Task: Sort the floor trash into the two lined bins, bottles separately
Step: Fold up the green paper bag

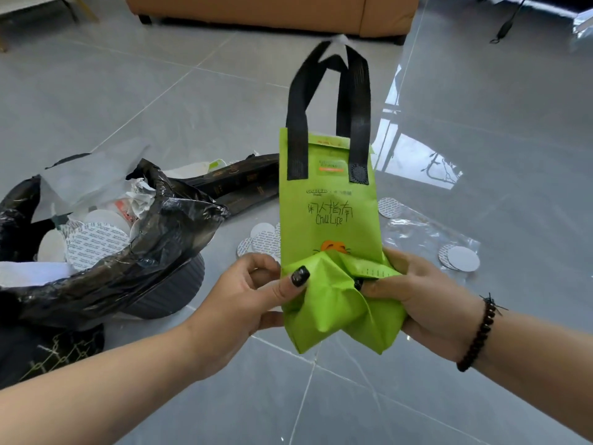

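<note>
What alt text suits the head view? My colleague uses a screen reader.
Both hands, left hand and right hand, grip the crumpled bottom of a green tote bag above a grey tiled floor. A black-lined bin of paper trash stands left; round white seals lie scattered.

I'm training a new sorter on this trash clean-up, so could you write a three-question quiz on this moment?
1. True or false: the green tote bag lies flat on the floor.
2. Which hand wears the bead bracelet? A) left hand B) right hand C) neither
3. Fill in: the round white seal discs on the floor lie beside the bag, while others sit inside the bin with the ______ liner.

Key
1. False; both hands hold its crumpled bottom, handles pointing up.
2. B
3. black
</note>
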Tool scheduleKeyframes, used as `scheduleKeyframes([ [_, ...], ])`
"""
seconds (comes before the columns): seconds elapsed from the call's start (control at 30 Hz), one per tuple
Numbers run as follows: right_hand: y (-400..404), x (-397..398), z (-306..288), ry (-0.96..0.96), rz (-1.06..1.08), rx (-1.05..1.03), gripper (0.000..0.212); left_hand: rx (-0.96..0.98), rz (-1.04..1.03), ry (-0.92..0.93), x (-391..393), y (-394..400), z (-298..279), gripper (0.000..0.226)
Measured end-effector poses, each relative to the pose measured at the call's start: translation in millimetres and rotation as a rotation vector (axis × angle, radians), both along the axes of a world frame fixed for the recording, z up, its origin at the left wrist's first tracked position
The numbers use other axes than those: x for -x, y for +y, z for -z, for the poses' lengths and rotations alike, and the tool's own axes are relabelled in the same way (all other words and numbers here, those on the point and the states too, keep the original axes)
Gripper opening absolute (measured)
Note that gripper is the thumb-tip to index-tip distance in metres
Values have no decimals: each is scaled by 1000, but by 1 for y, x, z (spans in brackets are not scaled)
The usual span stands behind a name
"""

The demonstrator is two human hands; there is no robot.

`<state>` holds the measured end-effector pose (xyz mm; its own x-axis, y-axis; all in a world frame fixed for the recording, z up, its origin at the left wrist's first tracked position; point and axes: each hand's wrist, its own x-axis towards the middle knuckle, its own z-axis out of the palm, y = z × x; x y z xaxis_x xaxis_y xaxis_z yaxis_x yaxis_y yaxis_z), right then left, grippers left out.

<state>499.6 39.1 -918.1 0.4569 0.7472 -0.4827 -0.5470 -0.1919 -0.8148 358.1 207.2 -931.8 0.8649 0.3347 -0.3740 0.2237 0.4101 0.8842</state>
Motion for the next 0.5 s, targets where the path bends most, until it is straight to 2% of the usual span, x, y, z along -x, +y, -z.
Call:
scheduleKeyframes([
  [0.1,-11,9,-1,-114,-21,2,56,-46,182,-17,8,-6,-10,99],
  [0.2,-13,24,-1,-161,6,33,54,51,302,13,10,-17,-23,72],
  [0.27,-11,29,3,-190,38,78,57,151,255,62,19,-16,-19,58],
  [0.3,-10,29,6,-232,51,128,63,222,91,134,18,-21,-15,46],
  [0.33,-11,28,9,-296,63,187,73,249,46,165,17,-22,-11,26],
  [0.37,-13,26,8,-385,80,222,81,213,7,175,9,-19,-7,13],
  [0.4,-16,24,4,-523,86,229,86,175,85,156,6,-23,-9,15],
  [0.43,-22,22,-1,-728,61,196,84,212,115,178,-1,-27,-13,27],
  [0.5,-34,17,-13,-1262,-136,87,66,257,61,174,-3,-27,-18,42],
])
